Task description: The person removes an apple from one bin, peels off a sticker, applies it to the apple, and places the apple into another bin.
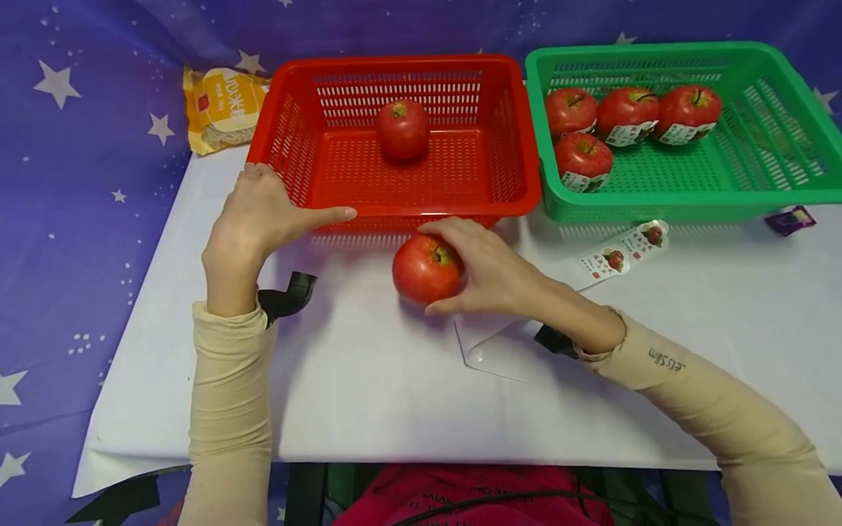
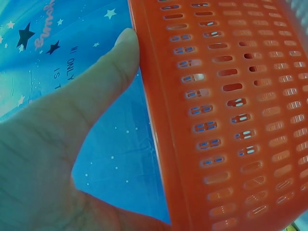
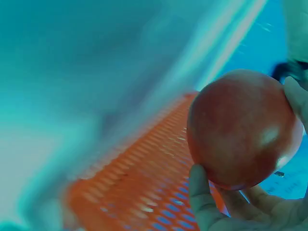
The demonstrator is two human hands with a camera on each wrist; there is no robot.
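My right hand (image 1: 490, 267) grips a red apple (image 1: 427, 269) just in front of the red basket (image 1: 395, 212). In the right wrist view the fingers and thumb curl round that apple (image 3: 243, 127), which has no visible wrap. At the basket's front left corner, my left hand (image 1: 253, 215) holds the rim, its thumb laid along the front edge. The left wrist view has the thumb (image 2: 122, 55) against the rim of the basket (image 2: 163, 144); the other fingertips are hidden. Inside the red basket lies one more apple (image 1: 403, 130).
A green basket (image 1: 684, 208) to the right holds several apples with white printed wraps. A printed paper strip (image 1: 615, 256) and a clear plastic piece (image 1: 490, 351) lie on the white table (image 1: 368, 409). Also there are a yellow snack bag (image 1: 226, 109) and a small purple packet (image 1: 791, 220).
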